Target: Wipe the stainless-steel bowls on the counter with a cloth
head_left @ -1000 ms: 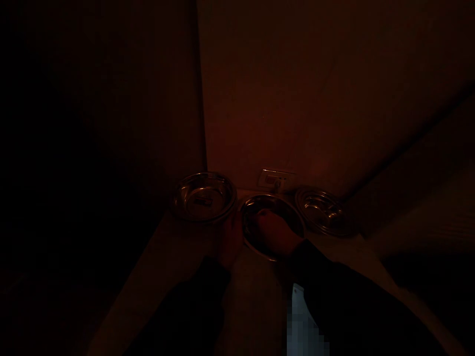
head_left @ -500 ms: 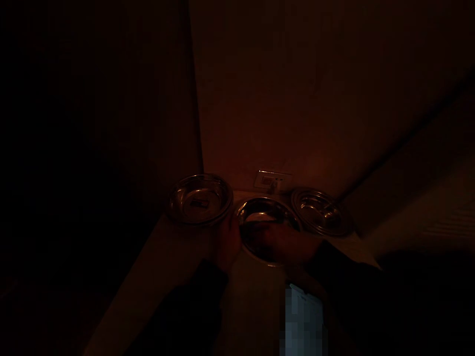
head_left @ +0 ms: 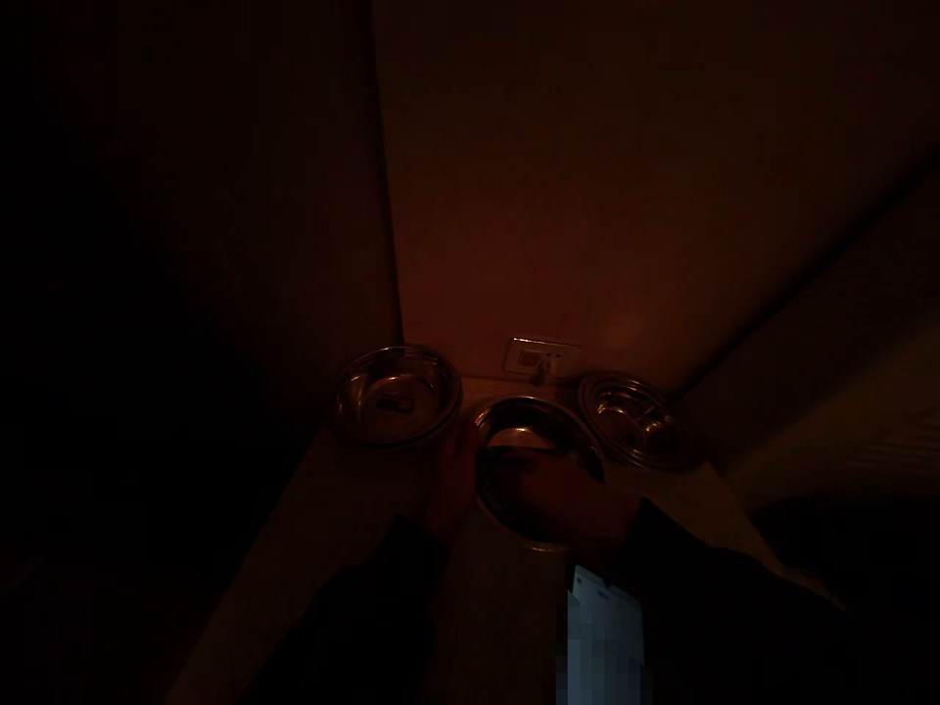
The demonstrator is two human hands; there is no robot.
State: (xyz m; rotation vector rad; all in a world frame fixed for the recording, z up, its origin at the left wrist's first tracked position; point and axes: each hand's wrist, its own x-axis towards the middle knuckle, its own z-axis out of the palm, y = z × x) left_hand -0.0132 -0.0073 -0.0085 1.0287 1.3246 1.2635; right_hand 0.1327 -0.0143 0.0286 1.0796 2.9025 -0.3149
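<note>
The scene is very dark. A round, shiny metal dish [head_left: 547, 406] sits in the middle, slightly tilted, its rim catching the light. My left hand [head_left: 450, 480] grips its left edge. Over the inside of the dish lies my right hand [head_left: 565, 494], fingers pointing left and pressed together. A dark patch under those fingers may be something held, but I cannot make it out. Another metal dish [head_left: 397, 431] with a dark label inside stands to the left. On the right is a compartmented metal plate [head_left: 638, 421].
All of this is on a pale tabletop [head_left: 294, 558] in a corner between walls. A socket plate [head_left: 540, 354] with something plugged in is on the wall behind. A lit phone screen [head_left: 606, 627], partly blurred out, lies at the front, below my right forearm.
The middle dish has shifted slightly towards me and to the right. My right hand has moved a little down with it; my left hand stays at the dish's left edge.
</note>
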